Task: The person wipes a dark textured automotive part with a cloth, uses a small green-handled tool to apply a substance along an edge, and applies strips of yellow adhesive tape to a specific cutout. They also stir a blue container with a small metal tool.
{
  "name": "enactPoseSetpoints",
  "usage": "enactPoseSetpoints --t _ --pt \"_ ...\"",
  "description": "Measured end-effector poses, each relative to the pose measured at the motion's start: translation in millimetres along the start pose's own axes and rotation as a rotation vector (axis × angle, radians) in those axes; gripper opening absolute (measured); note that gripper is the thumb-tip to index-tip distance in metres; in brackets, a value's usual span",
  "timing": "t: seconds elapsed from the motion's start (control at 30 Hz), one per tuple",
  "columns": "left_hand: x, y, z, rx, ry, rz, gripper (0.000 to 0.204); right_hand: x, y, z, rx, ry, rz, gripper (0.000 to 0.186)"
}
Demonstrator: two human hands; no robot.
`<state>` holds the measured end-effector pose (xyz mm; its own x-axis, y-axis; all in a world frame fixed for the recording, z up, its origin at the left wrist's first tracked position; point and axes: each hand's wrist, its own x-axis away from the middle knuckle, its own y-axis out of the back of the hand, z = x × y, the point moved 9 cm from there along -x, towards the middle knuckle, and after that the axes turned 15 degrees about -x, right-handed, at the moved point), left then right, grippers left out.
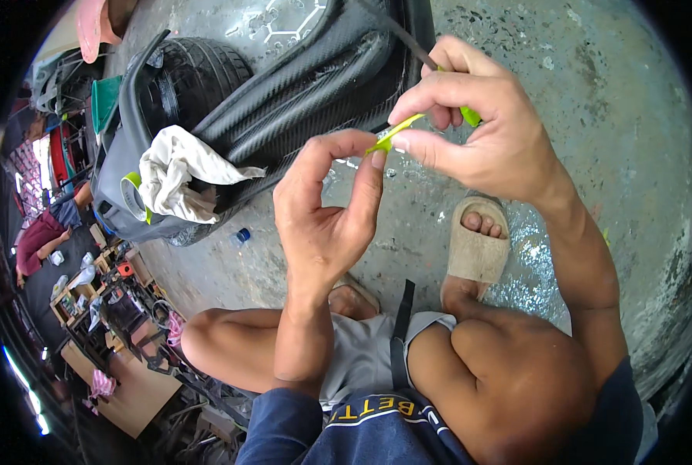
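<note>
- Evidently, at 1 o'clock, the left hand (321, 208) and right hand (505, 128) pinch a yellow-green strip (393, 136) between thumbs and forefingers, apparently to steady it.
- The right hand apparently also carries a dark rod (402, 36), angled toward 11 o'clock.
- At 10 o'clock: green container (104, 105); contents cannot be told.

crumpled white cloth (177, 174) | treaded black tyre (216, 66) | green container (106, 102) | brown board (133, 395)
</note>
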<state>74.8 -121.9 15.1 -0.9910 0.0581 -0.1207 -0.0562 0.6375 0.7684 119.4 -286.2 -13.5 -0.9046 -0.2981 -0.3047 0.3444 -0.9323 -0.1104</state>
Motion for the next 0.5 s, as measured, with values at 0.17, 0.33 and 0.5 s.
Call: enactPoseSetpoints --t 0.17,0.33,0.5 --pt "-8.2 7.8 -2.4 0.038 -0.021 -0.090 0.019 -2.1 9.9 2.8 0.013 0.024 -0.025 0.017" --pt "-9.9 12.5 24.2 0.167 0.137 -0.135 0.025 2.1 25.8 -6.3 0.029 -0.019 -0.019 0.017" --pt "-7.6 0.4 16.3 0.222 0.087 -0.032 0.035 6.3 20.4 -10.2 0.049 -0.028 0.043 0.017"
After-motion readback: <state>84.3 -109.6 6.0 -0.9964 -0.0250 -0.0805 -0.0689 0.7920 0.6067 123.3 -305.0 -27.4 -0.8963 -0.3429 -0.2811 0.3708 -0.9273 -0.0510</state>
